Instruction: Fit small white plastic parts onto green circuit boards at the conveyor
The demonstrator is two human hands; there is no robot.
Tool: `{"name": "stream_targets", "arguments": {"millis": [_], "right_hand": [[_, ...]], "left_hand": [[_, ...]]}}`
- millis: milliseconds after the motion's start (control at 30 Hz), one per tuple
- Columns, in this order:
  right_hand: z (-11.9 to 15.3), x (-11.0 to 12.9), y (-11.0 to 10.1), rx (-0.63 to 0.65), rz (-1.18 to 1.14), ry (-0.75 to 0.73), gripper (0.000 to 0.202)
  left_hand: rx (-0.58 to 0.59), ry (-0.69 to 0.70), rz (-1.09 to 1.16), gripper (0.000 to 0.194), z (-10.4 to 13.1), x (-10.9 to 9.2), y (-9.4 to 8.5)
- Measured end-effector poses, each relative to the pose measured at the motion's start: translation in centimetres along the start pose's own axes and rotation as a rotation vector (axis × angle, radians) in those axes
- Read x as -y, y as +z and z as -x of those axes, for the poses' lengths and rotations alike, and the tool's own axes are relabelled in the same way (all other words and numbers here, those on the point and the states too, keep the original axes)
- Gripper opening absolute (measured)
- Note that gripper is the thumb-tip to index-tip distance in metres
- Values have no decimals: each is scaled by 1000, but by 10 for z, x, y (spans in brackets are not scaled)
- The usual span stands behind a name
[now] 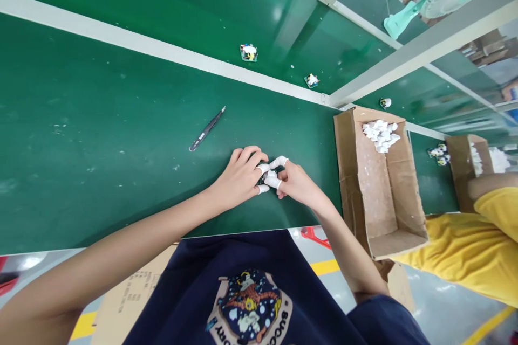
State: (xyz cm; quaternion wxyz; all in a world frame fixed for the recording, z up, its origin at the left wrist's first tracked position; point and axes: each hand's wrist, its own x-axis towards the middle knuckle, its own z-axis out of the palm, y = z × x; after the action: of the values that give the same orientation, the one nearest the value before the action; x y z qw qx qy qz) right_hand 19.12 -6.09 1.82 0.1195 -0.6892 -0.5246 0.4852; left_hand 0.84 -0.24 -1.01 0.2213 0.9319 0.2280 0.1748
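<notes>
White covers sit on the thumb and a finger of my left hand (243,177) and my right hand (293,180). Both hands meet over the green table (101,145), near its front edge, and are closed around a small dark and white part (267,175). Fingers hide most of this part, so its shape is unclear. Black tweezers (207,129) lie on the table, up and to the left of my hands.
An open cardboard box (376,188) with white pieces (381,135) stands to the right. Small circuit boards (249,53) (311,81) rest beyond the white rail (162,47). A metal post (421,38) rises at the right, near a person's yellow sleeve (465,248).
</notes>
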Motion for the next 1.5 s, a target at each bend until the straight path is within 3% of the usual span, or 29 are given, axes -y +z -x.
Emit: {"name": "stream_targets", "arguments": {"millis": [167,300,400,633,833,967,1133,1233,1367,1500], "right_hand": [[1,-10,1,-19,-100,-42,34],[1,-15,-9,143,-344,-76,45],[-1,-16,-14,195,-447,-55,48],[-4,-10,-13,195,-448,9,47],[-3,-13,-13,175,-464,-17,46],[-2,-9,-10,139,-372,-6,36],[-2,1,2,-42,-87,-29,19],[0,2,4,-131,27,-41,18],[7,-2,0,-23,-24,-136,28],[13,1,6,-180,282,-142,27]], "left_hand": [[-81,70,-101,22,4,-6,1],[-83,135,-103,14,5,-5,4],[-72,117,-97,13,4,-5,5],[-88,-12,-28,23,4,-3,5],[-51,-64,8,17,3,0,4],[-37,-74,-9,15,1,0,3],[-21,-56,22,18,0,1,3],[2,-45,65,28,0,2,2],[39,-55,80,22,-1,4,0],[85,4,90,23,-2,11,-4]]}}
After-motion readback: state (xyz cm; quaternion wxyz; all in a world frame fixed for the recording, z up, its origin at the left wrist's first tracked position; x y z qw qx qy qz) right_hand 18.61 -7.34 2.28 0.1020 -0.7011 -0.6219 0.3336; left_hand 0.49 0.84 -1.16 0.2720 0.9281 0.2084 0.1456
